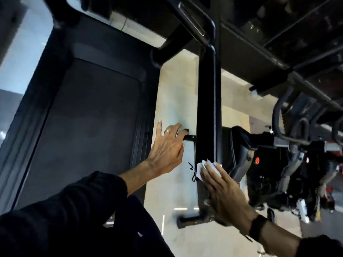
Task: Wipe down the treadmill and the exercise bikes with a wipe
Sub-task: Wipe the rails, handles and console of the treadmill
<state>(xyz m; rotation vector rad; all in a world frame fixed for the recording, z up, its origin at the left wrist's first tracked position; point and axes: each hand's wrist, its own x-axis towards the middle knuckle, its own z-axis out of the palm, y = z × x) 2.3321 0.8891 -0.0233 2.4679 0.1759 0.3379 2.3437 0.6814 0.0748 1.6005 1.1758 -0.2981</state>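
Pale floor (174, 101) runs down the middle of the view — light, smooth, with thin white line markings (163, 224) near the bottom. On its left stands the treadmill (89, 115), dark belt framed by black side rails, and on its right an exercise bike (274, 164) stands on the floor as well — black frame, a small red spot on its body.

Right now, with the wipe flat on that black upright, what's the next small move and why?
Probably slide the right hand with the wipe further along the black treadmill upright. The wipe sits pressed under straight fingers near one end of the post, with a long stretch of post beyond it. The left hand curls its fingers on a small black bracket beside the post, likely steadying.
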